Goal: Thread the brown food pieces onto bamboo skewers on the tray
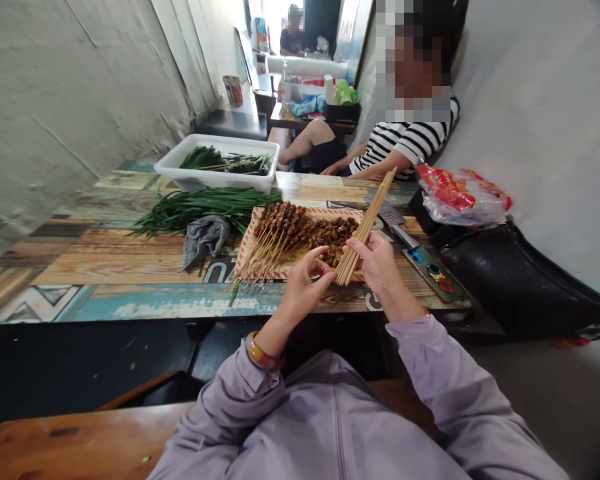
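Observation:
My right hand [380, 267] is closed around a bundle of thin bamboo skewers [367, 230], which slants up and away to the right. Beside the bundle's lower end is my left hand [307, 283], its fingers curved and a gap showing between index finger and thumb; I see nothing held in it. Behind both hands lies a red-and-white edged tray [245, 257]. On its left part rest several skewers threaded with dark sauced meat [280, 223]. Loose meat pieces [333, 235] are heaped on its right part, partly hidden by my hands.
Long green chives [205, 208] and a grey cloth [205, 240] lie left of the tray. A white tub [215, 177] with cut greens stands behind. To the right are a knife [405, 237], a phone [435, 275], a red plastic bag [463, 193] and a black bag [525, 280]. A person in stripes [405, 143] sits opposite.

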`<state>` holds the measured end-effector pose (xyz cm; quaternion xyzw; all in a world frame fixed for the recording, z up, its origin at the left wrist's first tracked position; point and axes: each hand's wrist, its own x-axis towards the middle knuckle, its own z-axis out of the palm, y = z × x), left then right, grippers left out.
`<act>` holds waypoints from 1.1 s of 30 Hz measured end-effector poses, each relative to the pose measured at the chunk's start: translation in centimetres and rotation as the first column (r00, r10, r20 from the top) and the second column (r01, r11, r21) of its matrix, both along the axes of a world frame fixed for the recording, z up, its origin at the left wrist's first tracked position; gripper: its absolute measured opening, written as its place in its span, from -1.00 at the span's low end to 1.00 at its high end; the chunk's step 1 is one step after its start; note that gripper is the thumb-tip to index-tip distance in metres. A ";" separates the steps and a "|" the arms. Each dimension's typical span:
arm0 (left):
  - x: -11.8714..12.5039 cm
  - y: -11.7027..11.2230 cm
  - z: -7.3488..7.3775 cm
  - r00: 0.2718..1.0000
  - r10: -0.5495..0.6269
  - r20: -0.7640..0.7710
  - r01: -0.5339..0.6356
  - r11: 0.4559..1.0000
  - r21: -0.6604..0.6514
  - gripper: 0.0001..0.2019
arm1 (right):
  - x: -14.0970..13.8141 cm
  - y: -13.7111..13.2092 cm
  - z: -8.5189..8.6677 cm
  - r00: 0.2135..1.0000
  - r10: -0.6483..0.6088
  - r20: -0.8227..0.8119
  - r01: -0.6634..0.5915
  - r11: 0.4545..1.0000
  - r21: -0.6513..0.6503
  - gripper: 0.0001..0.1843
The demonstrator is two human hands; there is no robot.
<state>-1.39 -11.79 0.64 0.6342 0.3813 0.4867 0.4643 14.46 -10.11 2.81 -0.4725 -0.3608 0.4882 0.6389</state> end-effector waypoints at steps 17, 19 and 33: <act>-1.8 -0.2 0.0 0.982 -0.080 0.173 0.110 0.980 -0.167 -0.45 | -0.9 -0.1 0.7 0.994 0.085 0.075 -0.087 0.996 0.032 -0.60; -2.0 -0.4 -0.1 0.986 -0.086 0.141 0.108 0.982 -0.156 -0.45 | -0.4 0.5 1.0 0.995 0.061 0.084 -0.065 0.997 0.048 -0.62; -5.4 -1.5 -0.6 0.990 -0.023 0.139 0.050 0.979 -0.197 -0.45 | 11.6 4.5 -2.7 0.684 -0.050 0.728 0.134 0.989 -0.058 -0.65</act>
